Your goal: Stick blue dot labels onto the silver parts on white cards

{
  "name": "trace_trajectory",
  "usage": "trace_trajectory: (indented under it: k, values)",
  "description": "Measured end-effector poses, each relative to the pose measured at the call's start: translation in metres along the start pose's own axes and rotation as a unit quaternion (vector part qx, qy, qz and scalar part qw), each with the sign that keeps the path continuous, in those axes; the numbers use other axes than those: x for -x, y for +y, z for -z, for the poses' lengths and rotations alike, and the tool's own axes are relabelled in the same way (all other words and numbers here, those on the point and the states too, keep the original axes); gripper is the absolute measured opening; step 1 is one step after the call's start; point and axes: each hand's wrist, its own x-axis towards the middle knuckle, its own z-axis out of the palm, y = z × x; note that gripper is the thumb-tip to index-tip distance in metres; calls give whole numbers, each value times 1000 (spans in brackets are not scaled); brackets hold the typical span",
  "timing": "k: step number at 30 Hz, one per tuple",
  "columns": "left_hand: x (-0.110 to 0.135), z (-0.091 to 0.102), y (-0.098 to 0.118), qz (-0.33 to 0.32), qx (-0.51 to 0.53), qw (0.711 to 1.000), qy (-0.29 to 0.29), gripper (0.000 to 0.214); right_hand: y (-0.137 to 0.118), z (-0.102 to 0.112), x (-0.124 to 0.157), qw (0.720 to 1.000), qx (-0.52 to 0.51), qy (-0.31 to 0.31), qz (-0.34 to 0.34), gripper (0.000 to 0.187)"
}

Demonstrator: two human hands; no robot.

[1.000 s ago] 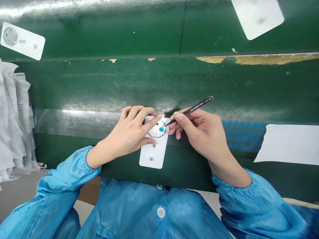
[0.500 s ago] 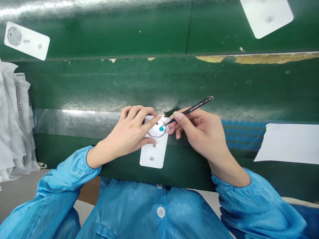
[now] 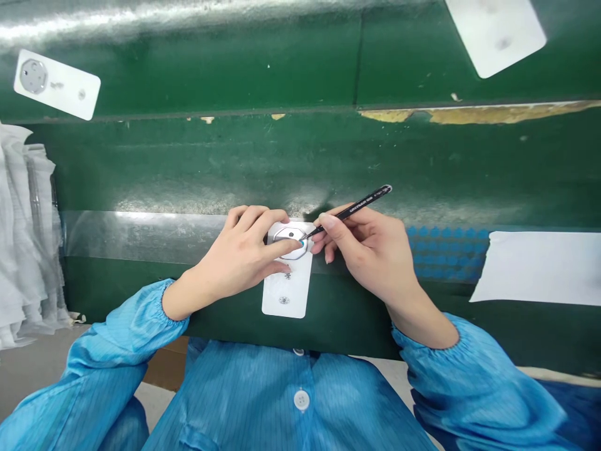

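A white phone back cover (image 3: 291, 288) lies on the green bench, its octagonal camera area (image 3: 287, 234) toward the far end. My left hand (image 3: 244, 247) holds the cover against the bench, with the thumb at its near left side and one fingertip pressing on a small blue round film (image 3: 303, 243). Most of that film is hidden under the finger. Black tweezers (image 3: 361, 203) are pinched in my right hand (image 3: 370, 250), their tips meeting the film beside my left fingertip.
Another phone back cover (image 3: 56, 84) lies at the far left, and a further white cover (image 3: 498, 37) at the far right. White sheets (image 3: 28, 238) hang at the left edge. To the right are a sheet of blue dots (image 3: 446, 254) and white paper (image 3: 539, 266). The ledge has a chipped edge (image 3: 493, 114).
My left finger has come down from the camera area's far side onto the blue film, covering most of it. The tweezers have shifted slightly left with my right hand.
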Motion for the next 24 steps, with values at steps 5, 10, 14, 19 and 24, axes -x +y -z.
trace_trajectory:
  k: [5, 10, 14, 19, 24]
  values:
    - [0, 0, 2, 20, -6, 1000, 1, 57, 0, 5, 7, 977, 66, 96, 178, 20]
    - [0, -3, 6, 44, -17, 999, 16, 71, 10, 9, 30, 891, 297, 2, 343, 28]
    - [2, -7, 7, 56, -19, 998, 20, 63, 21, 1, 45, 814, 454, -50, 359, 48]
    - [3, -9, 8, 55, -13, 998, 30, 63, 19, -5, 50, 753, 545, -60, 364, 50]
    - [3, -10, 7, 56, -9, 998, 30, 63, 14, -9, 54, 738, 574, -65, 348, 50]
